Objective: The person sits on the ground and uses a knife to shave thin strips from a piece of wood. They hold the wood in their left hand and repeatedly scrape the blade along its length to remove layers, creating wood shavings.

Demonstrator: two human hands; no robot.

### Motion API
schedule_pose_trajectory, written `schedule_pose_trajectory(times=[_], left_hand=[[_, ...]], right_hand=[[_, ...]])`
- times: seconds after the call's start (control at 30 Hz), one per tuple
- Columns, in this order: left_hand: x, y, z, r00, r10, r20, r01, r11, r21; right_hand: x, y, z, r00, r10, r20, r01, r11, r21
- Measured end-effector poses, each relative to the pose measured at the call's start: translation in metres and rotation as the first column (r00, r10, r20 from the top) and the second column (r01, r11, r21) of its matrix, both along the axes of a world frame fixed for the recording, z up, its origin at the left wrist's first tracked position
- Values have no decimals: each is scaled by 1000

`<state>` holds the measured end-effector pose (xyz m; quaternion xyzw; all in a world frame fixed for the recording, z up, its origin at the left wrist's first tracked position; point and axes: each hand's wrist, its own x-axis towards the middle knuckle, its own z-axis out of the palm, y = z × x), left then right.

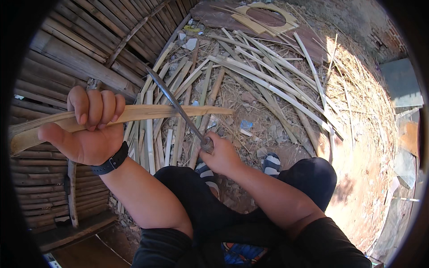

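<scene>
My left hand point(91, 125), with a dark watch strap at the wrist, is wrapped round a long split bamboo strip point(152, 112). The strip lies roughly level, its thick end out to the left and its thin tip to the right over the ground. In my right hand point(222, 154) is the handle of a long, narrow knife point(172, 99). Its dark blade slants up and to the left, crossing over the bamboo strip right of my left hand. Whether the edge touches the strip I cannot tell.
Many split bamboo strips point(268, 80) lie scattered on the ground ahead, among shavings and straw point(362, 85). A bamboo slat wall point(58, 67) rises close on the left. At the far end lies a board with a round cut-out point(254, 27). My sandalled feet point(271, 165) are below.
</scene>
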<state>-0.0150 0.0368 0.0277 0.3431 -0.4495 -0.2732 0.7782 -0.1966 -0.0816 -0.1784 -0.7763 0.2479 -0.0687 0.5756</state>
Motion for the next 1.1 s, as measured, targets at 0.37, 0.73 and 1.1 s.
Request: schedule_pose_trajectory(times=[0.37,0.73,1.1], left_hand=[[22,19,-13,988,125,-95,-129,991,-39],[19,10,-10,985,164,-45,-167,984,-57],[10,-5,-2,937,342,-66,-345,938,-29]], right_hand=[[13,-11,10,988,121,-97,-119,993,18],[5,-60,-73,958,1,-287,79,961,265],[11,-63,-88,944,-6,-328,114,944,311]])
